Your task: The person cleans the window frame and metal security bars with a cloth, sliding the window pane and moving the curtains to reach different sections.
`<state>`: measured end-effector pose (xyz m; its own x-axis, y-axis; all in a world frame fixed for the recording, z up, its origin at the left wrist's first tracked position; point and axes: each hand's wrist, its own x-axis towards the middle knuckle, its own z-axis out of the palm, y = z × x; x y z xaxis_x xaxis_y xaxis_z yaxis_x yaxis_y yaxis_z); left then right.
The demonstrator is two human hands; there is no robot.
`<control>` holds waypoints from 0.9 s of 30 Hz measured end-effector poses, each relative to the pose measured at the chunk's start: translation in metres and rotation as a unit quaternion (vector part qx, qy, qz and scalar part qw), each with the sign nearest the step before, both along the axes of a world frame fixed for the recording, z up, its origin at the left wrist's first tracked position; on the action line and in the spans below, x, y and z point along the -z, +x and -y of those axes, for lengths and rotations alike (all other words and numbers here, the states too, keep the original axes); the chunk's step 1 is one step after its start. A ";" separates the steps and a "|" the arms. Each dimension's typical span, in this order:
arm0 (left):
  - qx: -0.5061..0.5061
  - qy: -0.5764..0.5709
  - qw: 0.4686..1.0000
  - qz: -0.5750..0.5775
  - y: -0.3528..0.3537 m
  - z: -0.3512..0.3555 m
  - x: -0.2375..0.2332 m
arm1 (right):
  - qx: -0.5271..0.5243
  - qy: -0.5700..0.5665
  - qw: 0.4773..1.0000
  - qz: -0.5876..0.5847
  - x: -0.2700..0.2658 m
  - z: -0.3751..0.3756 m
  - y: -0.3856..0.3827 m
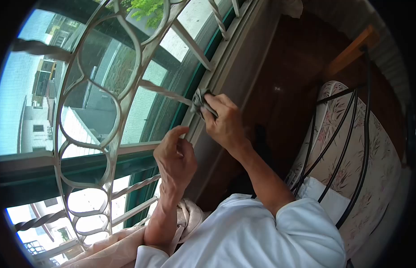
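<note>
My right hand (223,120) is closed on a dark grey cloth (199,101). The cloth is pressed around the lower end of a twisted bar (165,92) of the white window grille (120,105), close to the sill (225,56). Lower and to the left, my left hand (175,154) is raised beside the grille with its fingers curled. Its fingertips point toward the sill, and I cannot make out anything in them.
Behind the grille is a green-framed window (181,111). A light curtain (187,214) is bunched near my left forearm. On the right, a bed with a floral mattress (351,147) stands behind a black metal bed frame (366,134). A wooden post (351,51) rises farther back.
</note>
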<state>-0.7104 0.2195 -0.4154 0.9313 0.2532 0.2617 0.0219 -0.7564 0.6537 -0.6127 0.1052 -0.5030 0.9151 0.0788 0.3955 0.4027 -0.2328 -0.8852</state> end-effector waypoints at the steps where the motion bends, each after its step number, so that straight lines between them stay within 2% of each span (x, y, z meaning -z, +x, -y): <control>1: 0.003 0.000 1.000 0.001 0.008 0.002 0.001 | 0.003 0.000 1.000 0.001 0.000 -0.002 0.013; 6: -0.015 0.026 0.999 0.021 0.039 0.006 0.000 | 0.089 -0.113 0.989 0.030 0.016 -0.043 0.059; 7: -0.016 0.027 0.999 0.021 0.044 0.006 0.001 | 0.088 -0.112 0.989 0.030 0.020 -0.044 0.055; 9: -0.025 0.007 1.000 0.004 0.050 0.006 0.004 | -0.002 -0.067 0.997 0.043 0.023 -0.042 0.039; 13: -0.038 0.037 0.998 -0.041 0.054 0.007 0.003 | 0.000 -0.084 0.995 0.062 0.018 -0.031 0.063; 15: -0.055 -0.001 0.998 -0.041 0.054 0.003 0.004 | 0.104 -0.045 0.991 0.073 0.017 -0.037 0.082; 16: -0.062 -0.001 0.997 -0.041 0.053 0.000 0.003 | 0.098 -0.045 0.991 0.074 0.021 -0.038 0.077; 18: -0.055 0.030 0.997 -0.036 0.054 -0.003 0.001 | 0.018 -0.071 0.993 0.089 0.026 -0.033 0.063; 19: -0.055 0.030 0.998 -0.031 0.058 -0.004 0.003 | 0.018 -0.071 0.993 0.094 0.023 -0.032 0.066; 21: -0.023 0.034 0.999 -0.023 0.057 -0.004 0.008 | -0.014 -0.026 0.996 0.083 0.021 -0.027 0.063; 25: -0.016 0.009 1.000 -0.023 0.059 0.008 0.006 | 0.007 -0.048 0.997 0.068 0.019 -0.028 0.067; 27: -0.012 -0.013 1.000 -0.006 0.065 0.016 0.006 | -0.108 0.013 0.993 0.053 0.024 -0.020 0.061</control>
